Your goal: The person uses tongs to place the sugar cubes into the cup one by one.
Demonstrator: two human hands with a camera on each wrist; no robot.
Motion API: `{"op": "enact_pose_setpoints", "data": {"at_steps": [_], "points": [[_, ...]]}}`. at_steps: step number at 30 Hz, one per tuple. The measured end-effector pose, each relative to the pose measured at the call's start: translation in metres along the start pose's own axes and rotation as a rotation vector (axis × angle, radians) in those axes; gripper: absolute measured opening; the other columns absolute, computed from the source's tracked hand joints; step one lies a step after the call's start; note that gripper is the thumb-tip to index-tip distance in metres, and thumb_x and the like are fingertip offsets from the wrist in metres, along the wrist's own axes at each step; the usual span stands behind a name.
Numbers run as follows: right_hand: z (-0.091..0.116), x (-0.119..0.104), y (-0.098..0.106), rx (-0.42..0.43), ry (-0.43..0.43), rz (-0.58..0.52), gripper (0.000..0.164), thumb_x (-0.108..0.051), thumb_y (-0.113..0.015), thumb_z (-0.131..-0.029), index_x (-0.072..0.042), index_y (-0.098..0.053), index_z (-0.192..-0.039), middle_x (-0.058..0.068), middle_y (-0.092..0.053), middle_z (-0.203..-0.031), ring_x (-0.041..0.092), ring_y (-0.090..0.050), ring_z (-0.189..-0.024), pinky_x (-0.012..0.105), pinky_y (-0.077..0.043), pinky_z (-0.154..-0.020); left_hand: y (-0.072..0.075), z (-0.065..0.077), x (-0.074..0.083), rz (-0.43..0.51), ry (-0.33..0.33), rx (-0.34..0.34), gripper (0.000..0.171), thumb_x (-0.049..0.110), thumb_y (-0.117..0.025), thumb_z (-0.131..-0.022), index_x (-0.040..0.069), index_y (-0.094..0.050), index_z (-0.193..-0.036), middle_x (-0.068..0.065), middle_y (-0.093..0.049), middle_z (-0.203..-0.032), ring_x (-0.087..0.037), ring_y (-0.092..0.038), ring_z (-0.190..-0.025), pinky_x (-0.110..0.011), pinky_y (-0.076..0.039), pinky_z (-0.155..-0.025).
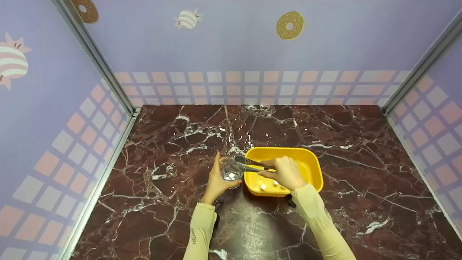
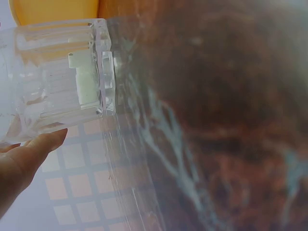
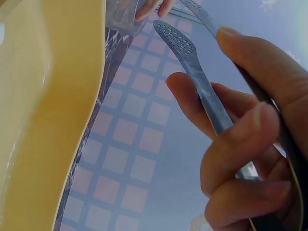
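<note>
A clear cup [image 2: 53, 82] was held by the left hand [image 1: 216, 181], its thumb laid across the near side and its fingers along the far left side, clamped on the wall. The cup was stood upright on the dark red marble counter [image 1: 162, 216], slightly nearer the counter's left edge than its right and well apart from the back edge. White cubes [image 2: 86, 84] were gathered at its bottom. Metal tongs [image 3: 207, 96] were gripped by the right hand [image 1: 286, 174], whose thumb and fingers were clamped on the two arms; the perforated heads were spread apart above the cup's mouth. A yellow tub [image 1: 288, 151] was set just beside the cup, toward the counter's right edge, and was partly covered by the right hand. More cubes [image 1: 263, 187] could be seen along the tub's front edge, near its left corner.
</note>
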State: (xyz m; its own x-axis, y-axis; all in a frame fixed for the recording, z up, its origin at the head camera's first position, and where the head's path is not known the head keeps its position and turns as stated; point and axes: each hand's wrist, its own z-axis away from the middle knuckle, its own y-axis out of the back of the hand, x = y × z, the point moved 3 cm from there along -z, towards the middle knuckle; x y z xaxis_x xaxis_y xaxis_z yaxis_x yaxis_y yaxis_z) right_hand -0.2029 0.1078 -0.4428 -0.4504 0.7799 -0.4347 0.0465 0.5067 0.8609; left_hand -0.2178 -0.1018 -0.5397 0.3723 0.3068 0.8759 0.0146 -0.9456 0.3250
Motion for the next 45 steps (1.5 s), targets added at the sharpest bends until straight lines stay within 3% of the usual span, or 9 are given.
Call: {"op": "enact_pose_setpoints", "data": {"at_steps": [6,12,16,20,26,35,45], "points": [[0.004,0.003,0.004,-0.004,-0.004,0.006,0.031,-0.039,-0.067,-0.074,-0.020,-0.070,-0.099,0.000,-0.071,-0.091,0.017,-0.062,-0.062,0.031,-0.049,-0.049,-0.001,0.000,-0.010,0.001,0.013,-0.001,0.117,0.008,-0.085,-0.050,-0.002,-0.011,-0.140,-0.024,-0.043,-0.128,-0.039,-0.046,-0.115,-0.046,-0.036,-0.104],[0.008,0.006,0.011,-0.014,-0.012,0.053,0.030,-0.041,-0.065,-0.076,-0.019,-0.069,-0.097,-0.004,-0.065,-0.066,0.012,-0.046,-0.049,0.025,-0.036,-0.041,-0.001,-0.001,-0.010,-0.025,0.028,0.004,0.117,0.008,-0.084,-0.049,-0.001,-0.012,-0.140,-0.021,-0.044,-0.128,-0.038,-0.047,-0.115,-0.045,-0.036,-0.105],[0.011,0.010,0.015,-0.005,-0.001,0.086,0.027,-0.039,-0.065,-0.077,-0.018,-0.068,-0.095,-0.005,-0.059,-0.061,0.011,-0.042,-0.049,0.026,-0.034,-0.040,-0.001,-0.002,-0.010,-0.017,0.016,0.005,0.117,0.007,-0.084,-0.049,-0.003,-0.011,-0.140,-0.022,-0.044,-0.128,-0.041,-0.046,-0.115,-0.048,-0.036,-0.104],[0.014,0.014,0.018,0.008,0.010,0.090,0.025,-0.035,-0.065,-0.078,-0.015,-0.068,-0.093,-0.003,-0.061,-0.066,0.012,-0.045,-0.051,0.029,-0.036,-0.041,-0.002,-0.002,-0.011,0.000,0.016,0.009,0.117,0.005,-0.084,-0.048,-0.004,-0.011,-0.139,-0.024,-0.043,-0.128,-0.043,-0.045,-0.115,-0.050,-0.035,-0.104],[0.020,0.022,0.023,0.028,0.014,0.079,0.031,-0.032,-0.065,-0.078,-0.010,-0.067,-0.100,0.006,-0.069,-0.082,0.021,-0.062,-0.065,0.040,-0.049,-0.051,-0.002,-0.001,-0.012,-0.010,0.020,0.004,0.117,0.005,-0.084,-0.048,-0.005,-0.011,-0.139,-0.024,-0.043,-0.128,-0.043,-0.045,-0.116,-0.050,-0.035,-0.104],[0.032,0.042,0.034,0.066,-0.064,0.105,0.037,-0.036,-0.066,-0.077,-0.009,-0.066,-0.102,0.009,-0.069,-0.092,0.026,-0.065,-0.075,0.045,-0.052,-0.062,-0.001,-0.002,-0.011,-0.050,0.036,0.002,0.118,0.007,-0.084,-0.049,-0.003,-0.011,-0.140,-0.022,-0.043,-0.130,-0.038,-0.045,-0.117,-0.044,-0.035,-0.106],[0.049,0.066,0.042,0.139,-0.114,0.129,0.046,-0.040,-0.072,-0.067,-0.010,-0.069,-0.101,0.008,-0.071,-0.087,0.029,-0.065,-0.067,0.047,-0.051,-0.059,-0.002,0.000,-0.011,-0.023,0.033,0.005,0.117,0.008,-0.084,-0.050,0.000,-0.011,-0.141,-0.021,-0.043,-0.130,-0.039,-0.045,-0.117,-0.044,-0.035,-0.105]]}}
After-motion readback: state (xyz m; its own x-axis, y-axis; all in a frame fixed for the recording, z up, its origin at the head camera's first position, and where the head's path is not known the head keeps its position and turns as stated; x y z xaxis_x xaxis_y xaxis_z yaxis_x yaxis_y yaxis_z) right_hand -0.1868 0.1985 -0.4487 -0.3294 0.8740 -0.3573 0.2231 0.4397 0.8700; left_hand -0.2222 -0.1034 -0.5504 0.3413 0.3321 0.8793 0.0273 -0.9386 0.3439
